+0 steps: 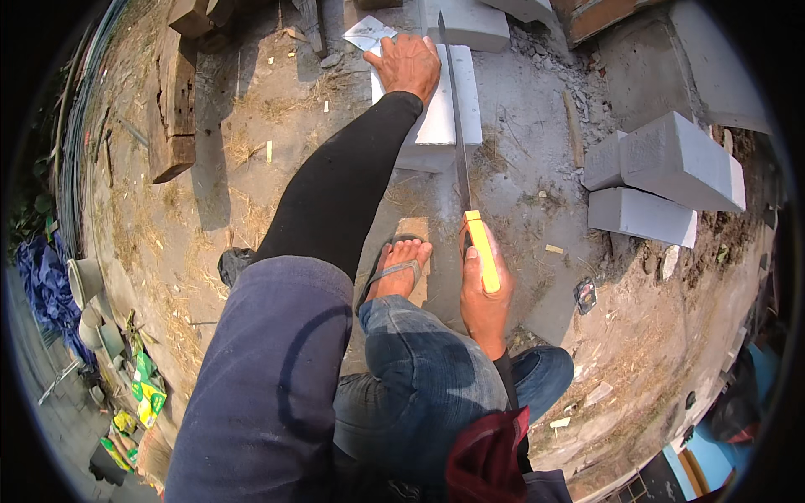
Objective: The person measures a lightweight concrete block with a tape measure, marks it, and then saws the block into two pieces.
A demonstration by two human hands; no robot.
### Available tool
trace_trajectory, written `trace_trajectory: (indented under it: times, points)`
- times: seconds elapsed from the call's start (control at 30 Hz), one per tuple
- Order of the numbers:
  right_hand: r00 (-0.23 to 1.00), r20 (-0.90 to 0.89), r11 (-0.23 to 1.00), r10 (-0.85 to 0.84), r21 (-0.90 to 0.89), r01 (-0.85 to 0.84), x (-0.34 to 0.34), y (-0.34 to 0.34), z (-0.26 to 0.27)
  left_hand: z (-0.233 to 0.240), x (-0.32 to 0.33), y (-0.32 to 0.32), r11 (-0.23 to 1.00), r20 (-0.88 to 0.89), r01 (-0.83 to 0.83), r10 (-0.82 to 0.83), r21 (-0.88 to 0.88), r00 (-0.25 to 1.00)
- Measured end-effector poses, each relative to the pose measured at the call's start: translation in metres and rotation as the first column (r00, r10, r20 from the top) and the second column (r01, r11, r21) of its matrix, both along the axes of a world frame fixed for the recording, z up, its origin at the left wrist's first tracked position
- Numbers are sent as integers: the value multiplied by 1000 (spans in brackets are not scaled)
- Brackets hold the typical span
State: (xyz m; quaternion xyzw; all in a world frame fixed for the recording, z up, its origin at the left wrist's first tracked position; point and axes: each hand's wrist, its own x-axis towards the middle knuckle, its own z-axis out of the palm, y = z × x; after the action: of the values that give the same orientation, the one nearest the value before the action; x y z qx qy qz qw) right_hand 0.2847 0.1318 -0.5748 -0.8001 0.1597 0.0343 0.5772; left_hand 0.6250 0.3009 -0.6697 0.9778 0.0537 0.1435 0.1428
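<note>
My left hand (410,68) presses down on the top of a white aerated concrete block (466,82), its fingers bent and the thumb spread to the left. In my right hand (487,295) is the yellow handle of a handsaw (483,251). The long saw blade (461,138) points away from me and passes over the block just right of my left hand. Whether its teeth sit in a cut cannot be seen. A flat, pale square piece (368,33) lies at the block's far left corner, close to my left fingertips. Under the block's near end another pale block (424,158) shows.
Another white block (468,25) lies beyond. Several blocks (666,163) are stacked at right. Heavy timber beams (171,119) lie at left, near long metal rods (75,132). My sandalled foot (399,267) stands near the block. A blue tarp (47,283) lies far left.
</note>
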Motion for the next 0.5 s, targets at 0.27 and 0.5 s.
trace_trajectory:
  times: [0.27,0.5]
  points:
    - [998,-55,999,-32,10,32,-67,-19,-23,-2,4,-1,1000,35,7,-7,-16,999]
    - [998,53,1000,27,2,-27,-45,-9,-5,-4,4,-1,1000,38,-15,16,-28,999]
